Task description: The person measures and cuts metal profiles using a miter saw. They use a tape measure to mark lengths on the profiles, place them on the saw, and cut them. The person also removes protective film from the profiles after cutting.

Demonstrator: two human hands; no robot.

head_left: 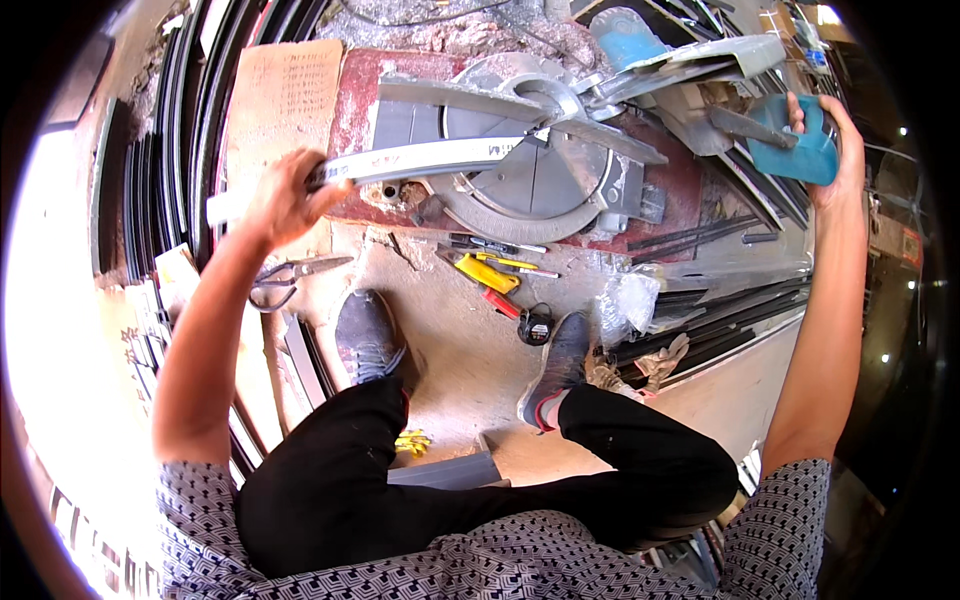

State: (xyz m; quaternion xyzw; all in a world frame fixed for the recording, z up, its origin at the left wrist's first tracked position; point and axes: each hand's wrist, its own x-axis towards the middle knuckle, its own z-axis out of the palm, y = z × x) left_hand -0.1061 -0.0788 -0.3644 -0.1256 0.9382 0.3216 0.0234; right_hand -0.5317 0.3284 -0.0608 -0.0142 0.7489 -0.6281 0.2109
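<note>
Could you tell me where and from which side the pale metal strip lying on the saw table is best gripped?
Probably its left end, from above: the strip runs left to right across the saw, and that end overhangs clear of the turntable. The left hand already wraps it there; the right hand grips the teal handle.

shirt (480, 560): short-sleeved, geometric print | trousers (330, 490): black | shoes (368, 335): grey

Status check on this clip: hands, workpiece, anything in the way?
Left hand gripping the long pale metal strip laid across the mitre saw table. Right hand on the saw's teal handle, head raised. Shears and small hand tools lie on the floor below the saw.
</note>
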